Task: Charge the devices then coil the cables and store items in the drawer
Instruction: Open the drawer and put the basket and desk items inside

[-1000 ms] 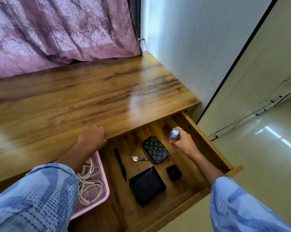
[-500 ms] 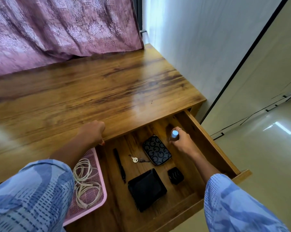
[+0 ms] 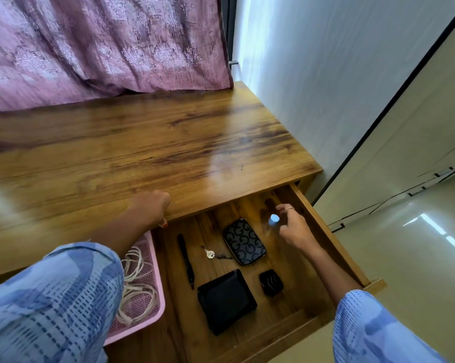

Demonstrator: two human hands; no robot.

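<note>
Wood desk (image 3: 147, 153) fills centre frame, pink curtain (image 3: 103, 43) upper left, white wall and glossy floor at right. Pink basket (image 3: 153, 273) with coiled white cables (image 3: 134, 284) lower left. Left hand (image 3: 153, 208) curled over desk edge. Open drawer (image 3: 334, 244) lower centre: pen, key, patterned pouch, black wallet. Right hand (image 3: 292, 226) loosely spread beside small blue-capped bottle (image 3: 272, 221); contact unclear, blurred.
</note>
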